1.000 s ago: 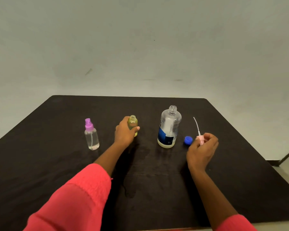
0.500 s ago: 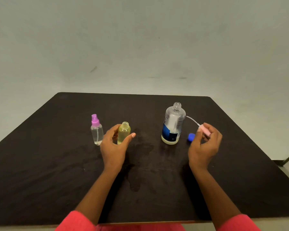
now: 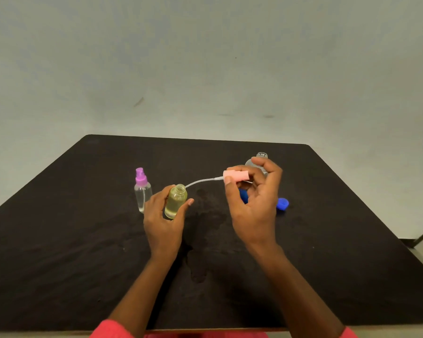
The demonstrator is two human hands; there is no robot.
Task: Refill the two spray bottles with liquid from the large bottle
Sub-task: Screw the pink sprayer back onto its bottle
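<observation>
Here, the left hand (image 3: 163,225) curls round the small open-mouthed bottle of yellowish liquid (image 3: 175,203), thumb on its right side and fingers on its left, keeping it upright a little left of centre on the black-covered table (image 3: 59,240). The right hand (image 3: 254,206) pinches the pink plastic spray head (image 3: 236,176) between thumb and fingertips, holding it sideways above the table. Its thin white dip tube (image 3: 203,181) reaches left, the tip at the rim of the yellowish bottle's mouth; whether it is inside I cannot tell. The large clear bottle (image 3: 261,156) stands behind the right hand, only its uncapped neck and a bit of blue label showing. A round blue cap (image 3: 282,204) lies just right of that hand. A small clear spray bottle with a purple head (image 3: 142,191) stands just beside the left hand's fingers.
</observation>
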